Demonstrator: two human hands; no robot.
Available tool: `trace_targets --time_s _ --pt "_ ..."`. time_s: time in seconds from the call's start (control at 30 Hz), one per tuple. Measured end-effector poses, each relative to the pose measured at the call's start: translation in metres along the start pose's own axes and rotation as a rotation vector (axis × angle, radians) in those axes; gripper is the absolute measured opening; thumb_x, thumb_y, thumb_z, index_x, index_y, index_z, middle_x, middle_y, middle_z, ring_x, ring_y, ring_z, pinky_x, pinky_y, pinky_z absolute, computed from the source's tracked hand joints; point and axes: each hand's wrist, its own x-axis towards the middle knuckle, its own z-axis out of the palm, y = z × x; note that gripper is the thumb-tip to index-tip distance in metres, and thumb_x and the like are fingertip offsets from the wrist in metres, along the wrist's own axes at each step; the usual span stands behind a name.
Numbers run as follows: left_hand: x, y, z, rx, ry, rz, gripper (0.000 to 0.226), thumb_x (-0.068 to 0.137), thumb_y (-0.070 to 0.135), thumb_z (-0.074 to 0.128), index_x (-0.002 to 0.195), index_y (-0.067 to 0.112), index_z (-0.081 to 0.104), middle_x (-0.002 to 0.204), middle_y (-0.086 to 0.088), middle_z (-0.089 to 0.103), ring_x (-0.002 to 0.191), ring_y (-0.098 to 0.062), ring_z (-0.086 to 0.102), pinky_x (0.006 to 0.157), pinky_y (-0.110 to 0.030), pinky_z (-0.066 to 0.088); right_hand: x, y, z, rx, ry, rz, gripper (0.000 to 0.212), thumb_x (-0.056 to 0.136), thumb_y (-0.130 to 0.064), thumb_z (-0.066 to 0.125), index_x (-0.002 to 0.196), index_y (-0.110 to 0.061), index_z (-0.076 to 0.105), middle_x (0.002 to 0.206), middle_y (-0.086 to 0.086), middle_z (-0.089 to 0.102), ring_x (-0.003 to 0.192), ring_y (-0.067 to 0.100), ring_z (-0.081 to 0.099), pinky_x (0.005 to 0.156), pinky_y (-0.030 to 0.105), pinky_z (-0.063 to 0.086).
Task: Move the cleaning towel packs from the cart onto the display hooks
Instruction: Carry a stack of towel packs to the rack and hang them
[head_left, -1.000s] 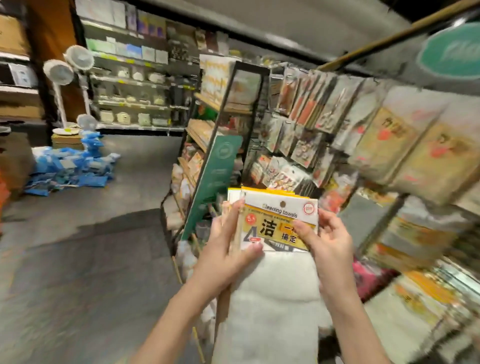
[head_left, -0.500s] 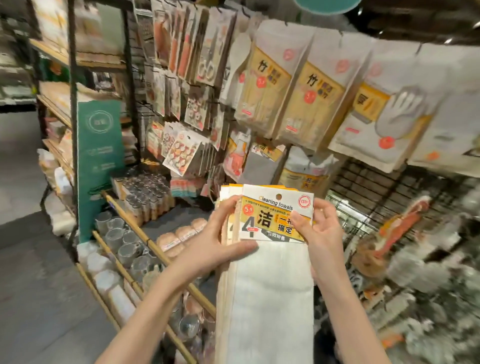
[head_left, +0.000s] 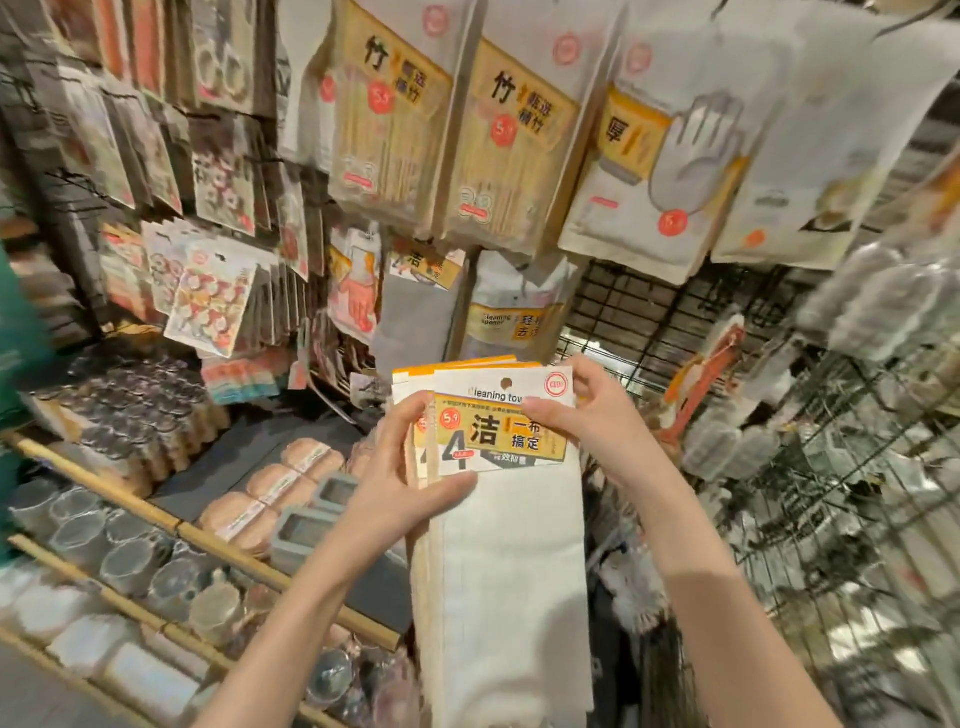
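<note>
Matt cloth towel packs (head_left: 506, 571) (glossy paper headers)

Glove packs (head_left: 670, 171) hang above glass jars (head_left: 130, 551) on wooden shelves (head_left: 156, 512).

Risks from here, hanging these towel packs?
1. Several cleaning towel packs are fanned between the left hand and right hand; the rear ones may slip out.
2. The hang hole is small, so it could miss a hook.
3. Crowded hanging packs overhead could snag.

A dark shelf (head_left: 218, 467) with bamboo rails holds tan sponges (head_left: 270, 493), grey holders (head_left: 306, 530) and clear glass cups (head_left: 124, 545) (lower tier)
</note>
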Motion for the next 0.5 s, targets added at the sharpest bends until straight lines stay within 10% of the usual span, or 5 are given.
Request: trace_targets --time_s 0.27,0.5 --pt "0.020 -0.014 -0.004 -0.029 -0.058 0.015 0.068 0.060 0.058 0.077 0.120 0.054 0.045 0.133 0.002 0.052 0.116 -0.019 0.056 0.100 -0.047 0.045 0.006 0.020 -0.007 0.167 0.053 0.090 0.027 0.076 -0.006 0.069 0.091 -0.012 0.048 0.098 0.018 0.067 0.085 0.027 0.066 0.081 0.045 0.054" --pt "0.029 -0.038 -0.004 -0.077 0.013 0.000 0.070 0.057 0.041 0.081 0.118 0.048 0.047 0.130 0.000 0.051 0.115 -0.023 0.056 0.099 -0.053 0.044 0.003 0.039 -0.020 -0.052 0.148 0.128 0.025 0.080 -0.009 0.071 0.097 -0.009 0.054 0.099 0.007 0.069 0.082 0.015 0.068 0.065 0.021 0.055"
